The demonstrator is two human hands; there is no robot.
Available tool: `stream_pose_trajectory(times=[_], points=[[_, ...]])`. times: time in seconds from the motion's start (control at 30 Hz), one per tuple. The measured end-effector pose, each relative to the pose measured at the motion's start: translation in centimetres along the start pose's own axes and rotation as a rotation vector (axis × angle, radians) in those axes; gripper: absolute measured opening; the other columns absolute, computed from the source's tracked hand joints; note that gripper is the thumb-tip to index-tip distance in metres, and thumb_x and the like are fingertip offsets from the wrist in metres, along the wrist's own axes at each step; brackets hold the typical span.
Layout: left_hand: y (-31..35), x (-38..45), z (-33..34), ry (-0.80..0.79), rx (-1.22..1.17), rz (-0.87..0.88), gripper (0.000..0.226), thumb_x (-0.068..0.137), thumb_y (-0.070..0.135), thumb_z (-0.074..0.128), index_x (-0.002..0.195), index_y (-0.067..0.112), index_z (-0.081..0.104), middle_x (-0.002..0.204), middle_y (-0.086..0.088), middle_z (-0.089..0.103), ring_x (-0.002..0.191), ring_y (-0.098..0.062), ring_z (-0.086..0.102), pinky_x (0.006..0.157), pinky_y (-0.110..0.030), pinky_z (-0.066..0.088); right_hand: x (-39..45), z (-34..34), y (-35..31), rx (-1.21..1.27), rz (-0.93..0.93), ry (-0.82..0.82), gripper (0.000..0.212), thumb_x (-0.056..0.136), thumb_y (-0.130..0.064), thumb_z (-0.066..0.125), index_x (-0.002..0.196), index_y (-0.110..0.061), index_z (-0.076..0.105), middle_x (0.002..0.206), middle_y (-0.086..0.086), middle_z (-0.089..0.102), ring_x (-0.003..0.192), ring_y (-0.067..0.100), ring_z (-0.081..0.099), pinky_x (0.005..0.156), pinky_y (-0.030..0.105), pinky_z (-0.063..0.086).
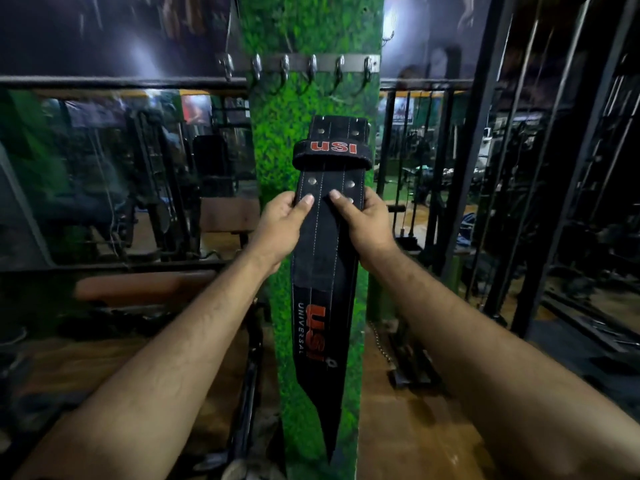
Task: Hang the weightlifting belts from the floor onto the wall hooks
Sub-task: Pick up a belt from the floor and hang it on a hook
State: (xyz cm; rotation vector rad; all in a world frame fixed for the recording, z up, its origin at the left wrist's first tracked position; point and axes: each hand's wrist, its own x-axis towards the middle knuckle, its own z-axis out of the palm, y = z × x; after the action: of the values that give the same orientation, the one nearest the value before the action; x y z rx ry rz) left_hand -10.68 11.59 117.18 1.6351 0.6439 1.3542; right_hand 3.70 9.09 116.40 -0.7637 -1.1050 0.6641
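You held a black weightlifting belt [323, 237] upright in front of a green, moss-patterned pillar [308, 29], both arms stretched forward. Your left hand [282, 225] gripped the belt's left edge, thumb laid flat across the front face near a row of rivets. Your right hand [367, 220] gripped the right edge at the same height, its thumb also pressed on the front, the two thumbs nearly meeting at the belt's middle stitching. Each grip was clamped on the belt, fingers wrapped behind where you could not see them.

The belt hung lengthwise from your hands, its tapered tail pointing down toward the wooden floor [408, 427] without touching it. Above your hands a loop [332, 152] bearing red "USI" lettering wrapped across the belt, and the same red logo with "UNIVERSAL" in white ran down the lower part.

The belt's top end was below the metal hook rail [301, 62] fixed across the pillar; its six hooks carried nothing. Dark gym machines [519, 202] and mirror panels [121, 168] stood on both sides.
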Motion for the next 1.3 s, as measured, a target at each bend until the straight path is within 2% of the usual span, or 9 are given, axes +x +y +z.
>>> stream_pose_trajectory(times=[0.17,0.33,0.5,0.6,0.73,0.83,0.9,1.03,1.3], points=[[1.4,1.6,0.6,0.131,-0.042,0.072,0.022,0.100,0.033,0.058,0.106,0.015,0.069,0.106,-0.009,0.077,0.100,-0.027,0.074,0.092,-0.052,0.058,2.5,1.2,-1.8,-0.011,-0.109,0.040,0.019,0.099,-0.016,0.065,0.112,-0.003,0.065,0.104,0.015,0.075,0.092,0.024,0.073,0.084,0.042,0.063],[1.7,2.4,1.2,0.222,-0.012,0.105,0.022,0.095,0.038,0.063,0.085,0.020,0.071,0.091,-0.005,0.077,0.087,-0.023,0.071,0.086,-0.053,0.057,5.3,1.8,-3.3,-0.026,-0.184,0.103,0.010,0.099,-0.019,0.066,0.104,-0.010,0.066,0.091,0.004,0.075,0.081,0.014,0.072,0.070,0.030,0.060],[-0.9,1.3,2.3,0.212,-0.014,0.057,0.014,0.099,0.024,0.061,0.089,0.016,0.067,0.088,-0.003,0.076,0.081,-0.018,0.069,0.078,-0.042,0.056,8.1,1.0,-3.0,-0.191,-0.236,0.192,0.012,0.095,-0.022,0.070,0.100,-0.011,0.070,0.090,0.003,0.075,0.082,0.013,0.070,0.077,0.034,0.061],[-4.7,-0.8,1.7,0.198,0.014,-0.015,0.029,0.092,0.036,0.065,0.093,0.007,0.066,0.094,-0.021,0.073,0.081,-0.025,0.062,0.079,-0.056,0.055,8.6,0.6,-1.9,-0.263,-0.198,0.260,0.012,0.093,-0.029,0.071,0.095,-0.017,0.072,0.086,-0.002,0.074,0.082,0.014,0.070,0.082,0.038,0.061],[-7.2,-4.2,1.3,0.192,-0.011,-0.168,0.053,0.089,0.047,0.070,0.100,-0.005,0.065,0.098,-0.027,0.073,0.083,-0.030,0.064,0.080,-0.054,0.054,7.6,0.1,0.4,-0.342,-0.118,0.289,0.016,0.093,-0.036,0.069,0.096,-0.020,0.071,0.081,-0.009,0.071,0.080,0.011,0.069,0.074,0.027,0.055],[-7.8,-5.7,0.9,0.175,-0.020,-0.301,0.037,0.098,0.033,0.062,0.102,-0.004,0.070,0.101,-0.027,0.074,0.084,-0.032,0.070,0.085,-0.050,0.056,7.0,-0.2,1.5,-0.289,-0.097,0.282,0.010,0.094,-0.032,0.070,0.093,-0.022,0.069,0.078,-0.015,0.067,0.073,-0.001,0.063,0.066,0.019,0.051],[-6.7,-4.9,0.3,0.117,0.014,-0.336,0.034,0.098,0.035,0.062,0.103,0.002,0.072,0.097,-0.018,0.078,0.086,-0.031,0.074,0.088,-0.050,0.058,7.0,-0.3,1.9,-0.206,-0.074,0.259,0.008,0.093,-0.029,0.071,0.088,-0.023,0.069,0.082,-0.009,0.072,0.077,0.005,0.068,0.072,0.025,0.057],[-2.2,0.7,0.4,0.167,-0.041,-0.162,0.023,0.103,0.025,0.056,0.089,0.012,0.069,0.093,-0.012,0.076,0.085,-0.027,0.071,0.084,-0.042,0.057,7.3,0.1,3.2,-0.061,0.025,0.125,0.018,0.093,-0.028,0.072,0.102,-0.013,0.072,0.101,0.013,0.078,0.088,0.023,0.074,0.083,0.041,0.062],[-7.9,-2.3,2.9,0.152,-0.028,-0.110,0.015,0.104,0.014,0.051,0.110,0.011,0.065,0.107,-0.009,0.076,0.101,-0.027,0.072,0.089,-0.043,0.059,7.6,-2.2,4.5,-0.073,0.016,0.097,0.027,0.097,-0.021,0.068,0.115,-0.001,0.069,0.109,0.015,0.076,0.092,0.019,0.072,0.081,0.032,0.060]])
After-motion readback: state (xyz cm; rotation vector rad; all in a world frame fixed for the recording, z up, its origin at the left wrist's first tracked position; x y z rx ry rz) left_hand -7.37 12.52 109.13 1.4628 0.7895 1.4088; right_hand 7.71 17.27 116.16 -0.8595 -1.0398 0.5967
